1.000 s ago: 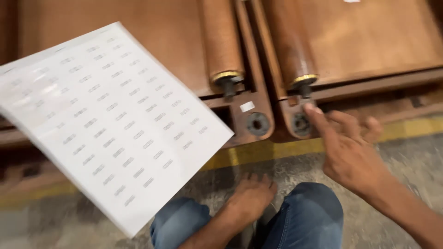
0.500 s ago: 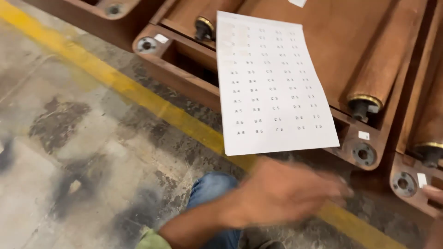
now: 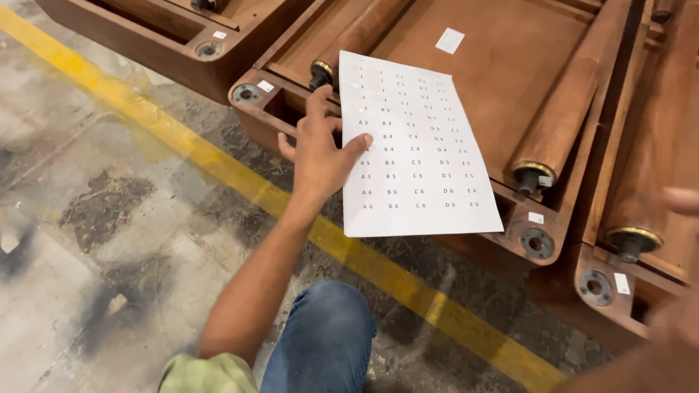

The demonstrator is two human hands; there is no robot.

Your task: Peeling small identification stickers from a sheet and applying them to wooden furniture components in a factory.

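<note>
A white sheet of small printed labels (image 3: 415,153) lies on the underside of an upturned brown wooden table (image 3: 510,65), its lower edge overhanging the table's frame. My left hand (image 3: 317,156) rests palm down at the sheet's left edge, fingers spread and thumb tip on the paper, index finger pointing up toward a round wooden leg's brass-ringed end (image 3: 320,73). My right hand (image 3: 681,204) shows only as a blur at the right border, beside another table leg (image 3: 633,240); what its fingers do is hidden.
Several upturned wooden tables lie side by side, with round legs (image 3: 561,124) folded in and metal fittings (image 3: 537,244) at the corners. A yellow line (image 3: 218,164) crosses the stained concrete floor. My knee in blue jeans (image 3: 328,342) is at the bottom.
The sheet was held up in my left hand a second ago and now lies on the table. My left hand has moved up to the sheet's left edge. The view swung left.
</note>
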